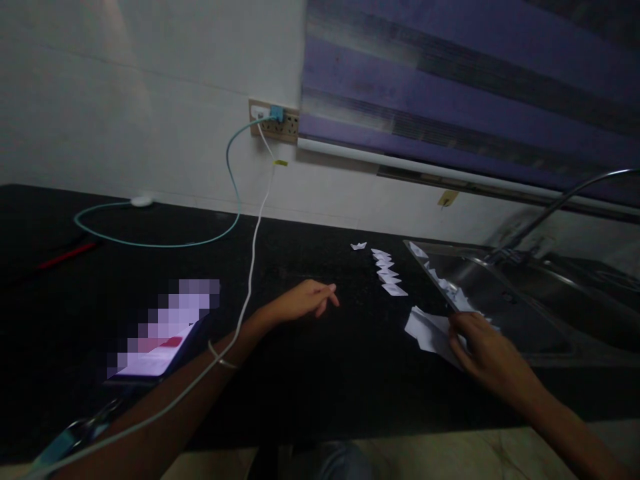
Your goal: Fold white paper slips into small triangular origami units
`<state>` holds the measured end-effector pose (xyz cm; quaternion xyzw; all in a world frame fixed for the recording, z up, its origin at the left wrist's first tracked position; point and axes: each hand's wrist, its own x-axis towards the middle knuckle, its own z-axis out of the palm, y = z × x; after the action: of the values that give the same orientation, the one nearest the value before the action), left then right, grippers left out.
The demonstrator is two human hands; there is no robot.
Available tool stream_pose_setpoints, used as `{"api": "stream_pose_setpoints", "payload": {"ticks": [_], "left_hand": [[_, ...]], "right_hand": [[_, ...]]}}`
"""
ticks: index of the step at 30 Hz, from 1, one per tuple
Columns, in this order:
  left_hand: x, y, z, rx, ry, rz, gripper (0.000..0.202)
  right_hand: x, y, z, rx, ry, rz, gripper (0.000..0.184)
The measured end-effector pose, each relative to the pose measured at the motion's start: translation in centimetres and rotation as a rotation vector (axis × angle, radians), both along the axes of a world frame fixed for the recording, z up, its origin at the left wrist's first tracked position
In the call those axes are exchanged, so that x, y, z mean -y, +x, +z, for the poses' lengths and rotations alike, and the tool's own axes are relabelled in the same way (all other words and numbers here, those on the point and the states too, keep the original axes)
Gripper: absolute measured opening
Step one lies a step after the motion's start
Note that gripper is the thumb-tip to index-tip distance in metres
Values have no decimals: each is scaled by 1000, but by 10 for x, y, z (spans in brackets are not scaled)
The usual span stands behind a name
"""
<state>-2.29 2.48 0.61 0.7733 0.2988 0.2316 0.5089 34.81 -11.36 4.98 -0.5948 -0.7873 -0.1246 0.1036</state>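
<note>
My right hand (483,343) is closed on white paper sheets (430,331) that lie near the sink's left edge, thumb and fingers at their right end. Over the dark counter, my left hand (307,300) holds nothing, its fingers loosely stretched and a little apart. Between and beyond the hands, several small folded paper boats (387,272) overlap in a row. One more paper boat (359,246) stands upright to their left. More white paper pieces (457,297) rest along the sink's rim, partly hidden by my right hand.
A steel sink (525,327) with a curved faucet (550,203) is on the right. A lit phone (155,360) lies at the left. A white cable (253,267) crosses my left forearm, and a teal cable (190,245) loops behind, both from the wall socket (275,121).
</note>
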Motion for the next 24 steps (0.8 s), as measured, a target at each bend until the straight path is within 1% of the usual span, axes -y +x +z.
{"api": "stream_pose_setpoints", "payload": {"ticks": [3,5,6,8,11,14,16,18,19,20,21,22,23,24], "left_hand": [[1,0,2,0,-10,-4,60],[1,0,2,5,-27,-1,59],[1,0,1,17,-33,-2,59],[0,1,0,50,-45,-10,61],[-2,4,-2,101,-69,-10,65],[-3,4,-3,139,-134,28,72],[-3,0,-6,187,-175,80,69],[-5,-4,-12,271,-196,158,55],[-6,-6,-15,323,-203,200,44],[-8,-7,-18,367,-214,217,35],[-10,-7,-21,405,-228,223,30],[-11,-7,-22,402,-248,188,30],[-13,-5,-22,396,-264,122,33],[-15,-4,-21,412,-282,103,36]], "right_hand": [[2,-7,13,-68,117,-104,16],[0,-16,24,-181,179,-169,19],[-3,-23,30,-270,207,-182,19],[-11,-42,41,-415,234,-152,20],[-31,-83,48,-538,223,-3,21],[-60,-132,43,-741,133,167,17],[-82,-163,35,-874,0,310,17],[-104,-189,25,-971,-109,420,18],[-114,-199,20,-998,-146,472,17],[-123,-207,16,-1020,-170,516,17],[-129,-214,11,-1049,-179,541,16],[-134,-219,8,-1088,-192,538,17],[-137,-222,4,-1123,-214,523,18],[-139,-223,1,-1153,-225,506,19]]}}
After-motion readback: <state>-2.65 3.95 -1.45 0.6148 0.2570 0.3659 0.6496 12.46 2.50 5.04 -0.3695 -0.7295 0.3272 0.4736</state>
